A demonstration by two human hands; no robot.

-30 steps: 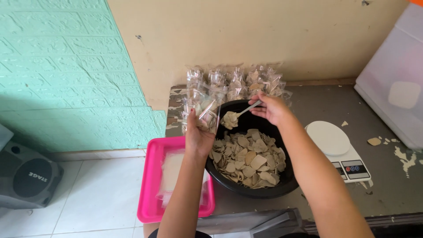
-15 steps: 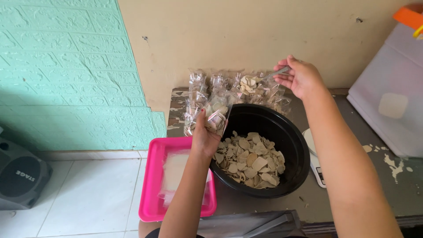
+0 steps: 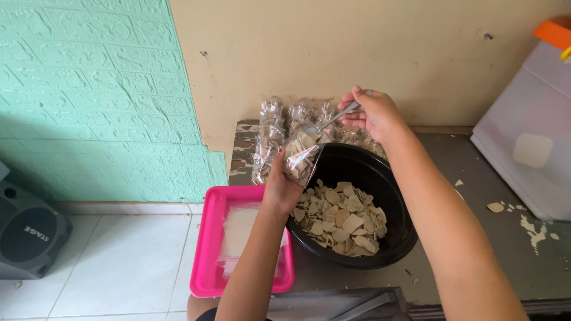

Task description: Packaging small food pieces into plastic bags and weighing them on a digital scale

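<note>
While tilted over the crinkly clear bag (image 3: 300, 156) in left hand's (image 3: 279, 185) closed grip, right-hand (image 3: 375, 112) pinched metal spoon (image 3: 324, 123).

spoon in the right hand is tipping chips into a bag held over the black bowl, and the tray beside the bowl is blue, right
Not quite: the tray is pink, as the head view shows. The rest holds: the right hand tips the spoon into the bag over the black bowl.
</note>
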